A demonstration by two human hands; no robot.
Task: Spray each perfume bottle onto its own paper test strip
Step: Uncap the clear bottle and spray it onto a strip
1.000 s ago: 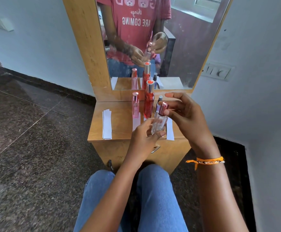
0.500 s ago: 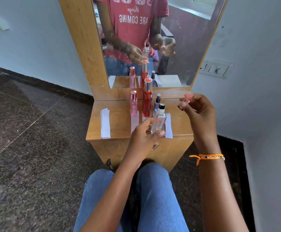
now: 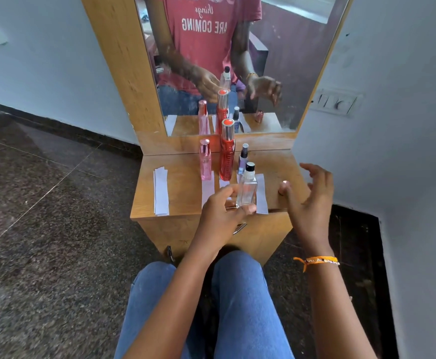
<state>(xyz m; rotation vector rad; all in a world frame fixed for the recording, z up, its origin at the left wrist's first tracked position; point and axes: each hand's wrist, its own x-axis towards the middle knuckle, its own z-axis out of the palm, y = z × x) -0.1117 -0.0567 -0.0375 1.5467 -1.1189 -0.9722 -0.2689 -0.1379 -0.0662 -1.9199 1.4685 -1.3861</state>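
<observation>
Since a second ago, the rose-gold cap point(image 3: 283, 187) has come off the clear bottle point(image 3: 248, 189) and is now standing on the counter point(image 3: 183, 193), just right of the bottle, and your right hand point(image 3: 307, 203) is pulling back from it. The black spray nozzle is now bare on the bottle's top.

You are holding the clear bottle upright in your left hand point(image 3: 222, 211), thumb and fingers curled round its lower body, above the counter's front edge. Your right hand is hovering open, fingers spread and loosely bent, gripping nothing, to the right of the bottle with the cap between them.

A white paper test strip point(image 3: 261, 195) is lying just right of the clear bottle, partly behind it. To do the spray well, I judge you should be turning the nozzle opening toward that strip, keeping the bottle near but apart from the paper, and pressing the pump once, squarely, with a fingertip. I cannot tell which way the nozzle is facing. Be keeping the mist off the neighbouring strip point(image 3: 207, 190) to the left of the clear bottle.

Behind the clear bottle, a small purple bottle point(image 3: 243, 159), a tall red bottle point(image 3: 227, 154) and a pink bottle point(image 3: 205, 161) are standing capped. A stack of spare strips point(image 3: 161, 193) is lying well left of the clear bottle.
</observation>
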